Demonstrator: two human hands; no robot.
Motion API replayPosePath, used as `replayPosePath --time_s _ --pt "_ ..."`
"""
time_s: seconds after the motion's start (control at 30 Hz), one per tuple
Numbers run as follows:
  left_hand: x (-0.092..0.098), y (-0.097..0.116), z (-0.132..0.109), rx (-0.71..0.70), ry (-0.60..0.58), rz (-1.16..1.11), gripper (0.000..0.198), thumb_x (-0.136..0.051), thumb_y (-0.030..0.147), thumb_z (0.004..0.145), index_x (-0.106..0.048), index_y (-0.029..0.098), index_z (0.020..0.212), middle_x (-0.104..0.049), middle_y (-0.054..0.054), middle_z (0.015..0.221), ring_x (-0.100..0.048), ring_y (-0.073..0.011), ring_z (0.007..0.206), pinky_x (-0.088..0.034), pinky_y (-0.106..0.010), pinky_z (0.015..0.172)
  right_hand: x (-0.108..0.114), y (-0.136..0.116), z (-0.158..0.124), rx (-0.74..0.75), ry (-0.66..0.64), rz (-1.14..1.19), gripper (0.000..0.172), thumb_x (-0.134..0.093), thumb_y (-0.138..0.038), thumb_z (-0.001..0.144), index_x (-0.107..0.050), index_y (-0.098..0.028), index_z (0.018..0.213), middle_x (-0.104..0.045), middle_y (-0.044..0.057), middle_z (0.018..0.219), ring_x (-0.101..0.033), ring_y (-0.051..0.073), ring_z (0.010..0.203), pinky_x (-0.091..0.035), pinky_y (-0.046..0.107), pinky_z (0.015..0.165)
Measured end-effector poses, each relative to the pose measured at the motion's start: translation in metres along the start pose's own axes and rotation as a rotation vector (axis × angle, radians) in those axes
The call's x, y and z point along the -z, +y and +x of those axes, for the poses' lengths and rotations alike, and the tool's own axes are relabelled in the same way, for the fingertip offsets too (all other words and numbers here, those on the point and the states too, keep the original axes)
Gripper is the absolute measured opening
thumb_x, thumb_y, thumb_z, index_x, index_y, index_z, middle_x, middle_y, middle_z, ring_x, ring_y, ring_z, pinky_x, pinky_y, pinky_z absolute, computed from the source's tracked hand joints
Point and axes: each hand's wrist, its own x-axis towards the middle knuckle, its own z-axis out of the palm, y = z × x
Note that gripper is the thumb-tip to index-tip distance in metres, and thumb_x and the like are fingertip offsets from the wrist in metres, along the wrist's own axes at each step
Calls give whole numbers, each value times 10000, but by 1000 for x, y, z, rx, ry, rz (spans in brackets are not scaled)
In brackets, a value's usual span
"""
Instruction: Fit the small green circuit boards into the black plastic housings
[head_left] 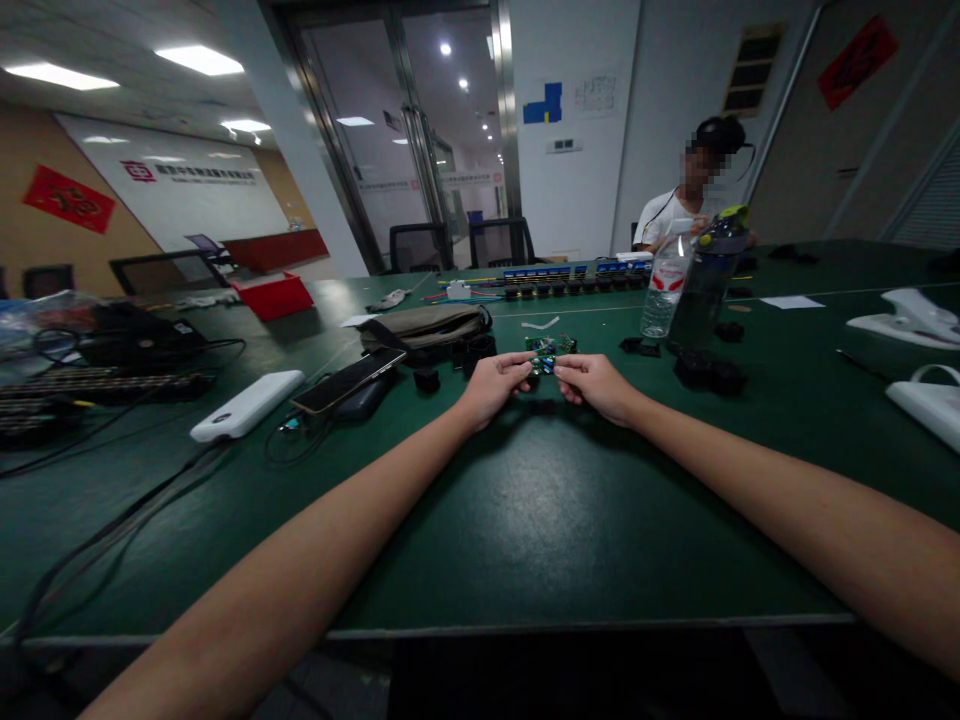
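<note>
A small green circuit board (543, 366) is held up just above the table between my two hands. My left hand (498, 386) pinches its left edge between thumb and fingers. At the board's right edge, my right hand (598, 388) grips it in a similar pinch. Blue and white parts show on the board, too small to name. Just behind it lie more small green boards (568, 344), partly covered by the held one. A black block-like piece (427, 380) rests on the table to the left of my left hand.
On the left are a phone (351, 382), a white power bank (247, 405) with cables and a grey-brown bag (431, 328). Two bottles, one clear (660, 295) and one dark (703, 295), stand at right near black parts (709, 371). Across the table sits a person (667, 218).
</note>
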Motion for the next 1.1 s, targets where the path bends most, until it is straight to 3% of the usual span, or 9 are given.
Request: replayPosePath --time_s 0.2,0.6,0.9,1.0,1.1 --pt "1 1 -1 4 -26 18 415 -805 304 707 -723 103 1060 -670 -14 749 -535 -66 573 -375 -187 537 0 -3 0 -57 -87 105 274 -730 -397 684 -577 -170 699 -535 -60 538 -443 56 443 -306 206 428" --pt "-3 2 -3 -8 -7 59 276 -765 275 728 -693 106 934 -622 17 629 -539 -70 542 -377 -181 527 3 -6 -1 -126 -89 142 291 -741 -358 656 -514 -178 637 -533 -59 542 -449 51 447 -310 196 441" --pt "-4 5 -2 -56 13 210 117 -644 168 788 -659 104 885 -626 20 617 -536 -70 495 -406 -193 523 1 -2 1 -111 -67 85 229 -682 -309 728 -526 -179 623 -536 -47 522 -446 61 430 -313 201 428" --pt "-4 3 -3 -125 -44 309 197 -585 132 795 -640 106 982 -672 2 682 -557 -82 519 -439 -205 551 0 -2 2 -117 -59 82 200 -663 -294 743 -534 -180 642 -545 -46 523 -459 66 432 -327 199 434" --pt "-3 1 -7 -277 -99 566 366 -559 124 798 -584 136 1162 -703 -2 766 -611 -108 609 -467 -219 614 1 -2 1 -120 -57 80 202 -650 -283 753 -520 -184 636 -547 -45 521 -463 69 433 -332 199 436"
